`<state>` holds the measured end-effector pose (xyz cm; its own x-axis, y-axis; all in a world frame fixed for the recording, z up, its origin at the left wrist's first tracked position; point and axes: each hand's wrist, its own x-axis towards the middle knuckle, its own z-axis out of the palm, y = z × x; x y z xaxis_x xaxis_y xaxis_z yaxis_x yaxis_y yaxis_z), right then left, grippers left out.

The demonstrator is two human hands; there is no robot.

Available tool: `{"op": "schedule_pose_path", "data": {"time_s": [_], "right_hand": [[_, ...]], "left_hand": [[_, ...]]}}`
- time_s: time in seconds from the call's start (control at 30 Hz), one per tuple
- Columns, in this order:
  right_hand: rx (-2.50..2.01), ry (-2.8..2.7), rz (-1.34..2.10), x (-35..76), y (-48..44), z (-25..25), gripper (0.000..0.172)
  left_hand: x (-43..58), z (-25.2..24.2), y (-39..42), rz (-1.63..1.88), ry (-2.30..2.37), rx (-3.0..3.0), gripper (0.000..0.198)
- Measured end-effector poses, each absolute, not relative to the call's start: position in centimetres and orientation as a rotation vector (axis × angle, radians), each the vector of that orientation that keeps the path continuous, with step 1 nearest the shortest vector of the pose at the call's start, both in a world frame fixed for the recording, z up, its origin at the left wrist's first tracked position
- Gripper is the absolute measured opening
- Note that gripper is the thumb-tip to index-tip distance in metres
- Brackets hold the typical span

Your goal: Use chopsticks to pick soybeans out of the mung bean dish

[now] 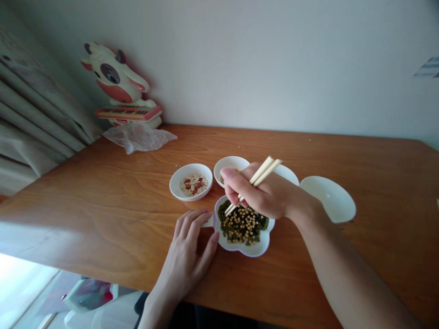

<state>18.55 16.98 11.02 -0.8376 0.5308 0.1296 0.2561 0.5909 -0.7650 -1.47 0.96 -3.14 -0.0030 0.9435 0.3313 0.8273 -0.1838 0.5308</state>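
A flower-shaped white dish (259, 246) with a purple rim and a short handle stands on the table, holding green beans, dark grains and yellow beans. My left hand (187, 251) holds it at the left, fingers on the handle and thumb against the rim. Wooden chopsticks (263, 172) are gripped in my right hand (264, 192), their tips down among the beans at the dish's upper left. Behind the dish, a white bowl (231, 161) is partly covered by my right hand. To its left, another white bowl (174, 187) contains pale flat seeds and reddish pieces.
Two more white bowls, one half hidden (288, 172) and one further right (329, 198), stand beyond my right arm. A cow-shaped toy keyboard (128, 112) leans near the wall, with a clear plastic bag (139, 138) before it. A curtain (37, 123) hangs at the left.
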Motion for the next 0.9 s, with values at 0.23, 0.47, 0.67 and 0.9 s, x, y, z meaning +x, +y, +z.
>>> {"op": "schedule_pose_path", "data": {"time_s": [0.23, 0.47, 0.67, 0.9], "right_hand": [[-0.732, -2.560, 1.113, 18.1, 17.0, 10.3, 0.074], [-0.744, -2.571, 1.027, 18.0, 17.4, 10.2, 0.074], [-0.699, -2.550, 1.037, 17.7, 17.4, 9.8, 0.074], [-0.694, -2.560, 1.050, 17.6, 17.6, 9.4, 0.074]], "left_hand": [[-1.4, -3.1, 1.0, 0.950, 1.883, 2.075, 0.042], [-1.5, -3.1, 1.0, 0.953, 1.880, 2.071, 0.042], [-1.4, -3.2, 1.0, 0.946, 1.871, 2.070, 0.041], [-1.5, -3.2, 1.0, 0.944, 1.876, 2.069, 0.041]]}}
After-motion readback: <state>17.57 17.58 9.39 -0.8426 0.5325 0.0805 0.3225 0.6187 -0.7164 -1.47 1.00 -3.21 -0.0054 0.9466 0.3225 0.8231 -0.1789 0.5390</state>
